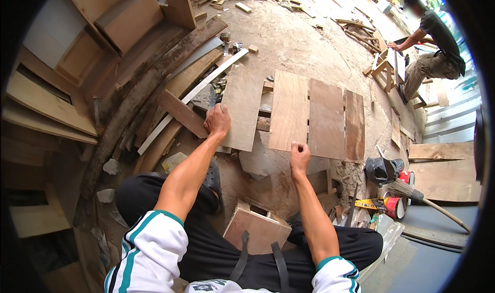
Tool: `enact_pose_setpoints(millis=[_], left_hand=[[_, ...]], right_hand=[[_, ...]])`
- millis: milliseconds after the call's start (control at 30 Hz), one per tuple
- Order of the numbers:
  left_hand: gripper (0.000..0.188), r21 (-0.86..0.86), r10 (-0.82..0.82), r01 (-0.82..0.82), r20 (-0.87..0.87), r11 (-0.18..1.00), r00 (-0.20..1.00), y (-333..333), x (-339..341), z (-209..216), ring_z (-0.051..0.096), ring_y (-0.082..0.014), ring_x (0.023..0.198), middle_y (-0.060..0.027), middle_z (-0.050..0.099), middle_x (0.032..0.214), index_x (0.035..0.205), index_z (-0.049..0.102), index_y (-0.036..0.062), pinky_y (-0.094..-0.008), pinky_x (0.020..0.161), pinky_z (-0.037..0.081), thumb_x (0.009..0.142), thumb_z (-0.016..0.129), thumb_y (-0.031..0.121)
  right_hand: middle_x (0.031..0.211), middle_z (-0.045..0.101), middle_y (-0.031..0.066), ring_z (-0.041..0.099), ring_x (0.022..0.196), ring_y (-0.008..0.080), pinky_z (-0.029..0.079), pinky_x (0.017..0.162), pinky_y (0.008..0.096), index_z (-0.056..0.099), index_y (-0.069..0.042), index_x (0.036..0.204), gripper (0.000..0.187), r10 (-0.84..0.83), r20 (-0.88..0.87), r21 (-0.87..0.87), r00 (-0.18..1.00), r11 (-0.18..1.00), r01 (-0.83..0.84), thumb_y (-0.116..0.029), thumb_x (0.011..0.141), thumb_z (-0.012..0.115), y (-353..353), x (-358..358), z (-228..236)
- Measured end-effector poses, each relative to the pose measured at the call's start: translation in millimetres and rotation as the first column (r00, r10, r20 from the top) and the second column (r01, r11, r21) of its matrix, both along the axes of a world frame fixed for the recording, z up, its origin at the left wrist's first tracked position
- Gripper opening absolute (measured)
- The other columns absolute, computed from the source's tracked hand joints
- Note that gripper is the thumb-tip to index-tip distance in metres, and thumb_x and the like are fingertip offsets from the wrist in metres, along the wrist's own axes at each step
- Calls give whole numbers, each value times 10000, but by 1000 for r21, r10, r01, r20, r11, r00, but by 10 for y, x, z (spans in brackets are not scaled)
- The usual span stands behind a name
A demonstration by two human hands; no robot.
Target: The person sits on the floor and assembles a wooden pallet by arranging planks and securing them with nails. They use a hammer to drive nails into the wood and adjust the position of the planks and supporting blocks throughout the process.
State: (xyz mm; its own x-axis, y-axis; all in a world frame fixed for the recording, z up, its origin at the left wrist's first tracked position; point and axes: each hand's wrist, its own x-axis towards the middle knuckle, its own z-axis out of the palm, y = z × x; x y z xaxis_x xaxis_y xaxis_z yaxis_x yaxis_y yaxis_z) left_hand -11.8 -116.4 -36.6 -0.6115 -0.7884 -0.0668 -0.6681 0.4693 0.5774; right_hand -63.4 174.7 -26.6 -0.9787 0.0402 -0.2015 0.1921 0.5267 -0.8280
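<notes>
Several flat wooden panels lie side by side in front of me: a grey-brown panel (242, 104), a pale plywood panel (290, 107), a brown panel (326, 118) and a narrower dark brown panel (355, 125). My left hand (217, 120) is closed beside the grey-brown panel's left edge, at the end of a narrow reddish-brown board (180, 112). It seems to grip that board, though its fingertips are hidden. With thumb and fingers together, my right hand (299, 158) pinches the lower edge of the pale panel.
A wooden box (255, 231) sits between my legs. At left are long planks (154, 81) and a wooden cabinet (134, 17). A brush (406, 190), red cans (395, 207) and a yellow tool (366, 204) lie at right. Another person (438, 40) works at the far right.
</notes>
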Motion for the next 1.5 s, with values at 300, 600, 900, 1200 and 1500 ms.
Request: enact_pose_setpoints(millis=[300,600,900,1200,1500], left_hand=[[394,1,65,-65,49,998,997,-70,-58,-267,492,-340,1212,-154,615,1151,1170,619,73,-468,1001,405,1006,463,396],[391,239,134,-117,-55,964,989,-238,-101,-443,623,-398,1051,-199,674,1093,1142,586,58,-495,907,460,1006,467,405],[407,215,123,-108,-56,971,991,-219,-59,-359,616,-411,1067,-206,671,1111,1165,573,69,-501,903,461,1011,441,422],[401,151,78,-77,-1,986,997,-231,-41,-351,615,-437,1058,-242,668,1095,1191,526,61,-519,911,456,1030,389,401],[391,134,33,-33,4,990,999,-138,-88,-291,604,-458,1064,-285,653,1091,1213,469,30,-534,905,449,1046,344,361]], right_hand=[[1071,627,155,641,882,244,569,704,393,511,33,1222,626,59,645,-496,762,790,359,-487,912,670,197,-25,-116],[1166,619,202,637,1065,324,572,933,465,512,70,1203,308,36,543,-677,839,610,412,-131,983,590,72,-26,-422],[1226,594,212,621,1098,325,572,914,482,480,63,1253,418,20,538,-664,842,626,409,-204,965,622,-71,121,-334],[1211,573,110,621,931,254,497,736,439,477,-16,1255,798,-512,492,-468,705,528,709,-629,803,718,582,-291,-334],[1224,595,212,630,1072,367,535,946,575,478,34,1274,366,-327,494,-650,806,476,592,-11,936,610,937,-540,-445]])
